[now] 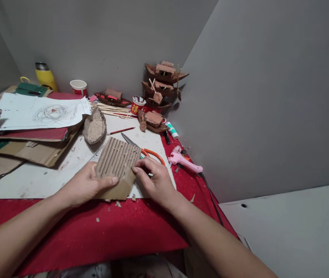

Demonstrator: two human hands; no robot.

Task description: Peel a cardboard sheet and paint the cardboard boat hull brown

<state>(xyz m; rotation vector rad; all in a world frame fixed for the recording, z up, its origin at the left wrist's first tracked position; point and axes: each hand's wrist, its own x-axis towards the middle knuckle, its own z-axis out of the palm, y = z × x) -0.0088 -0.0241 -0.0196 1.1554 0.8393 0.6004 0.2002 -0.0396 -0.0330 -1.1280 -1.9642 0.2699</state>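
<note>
A piece of corrugated cardboard (117, 162) with exposed ridges lies on the white board (37, 179) near the table's front. My left hand (85, 184) grips its left edge, thumb pressed on top. My right hand (154, 179) pinches its right edge with thumb and fingertips. Just behind the cardboard lie orange-handled scissors (149, 152), partly hidden by my right hand. A small cardboard boat hull (95, 126) sits further back.
A pink glue gun (184, 161) with a black cord lies right, on the red cloth (109, 227). Finished model boats (164, 83) stack in the corner beside a cup (137, 104), sticks (113, 110) and a glue tube (171, 130). Paper (39, 112), cardboard sheets, a yellow flask (46, 76) and a paper cup (79, 87) fill the left.
</note>
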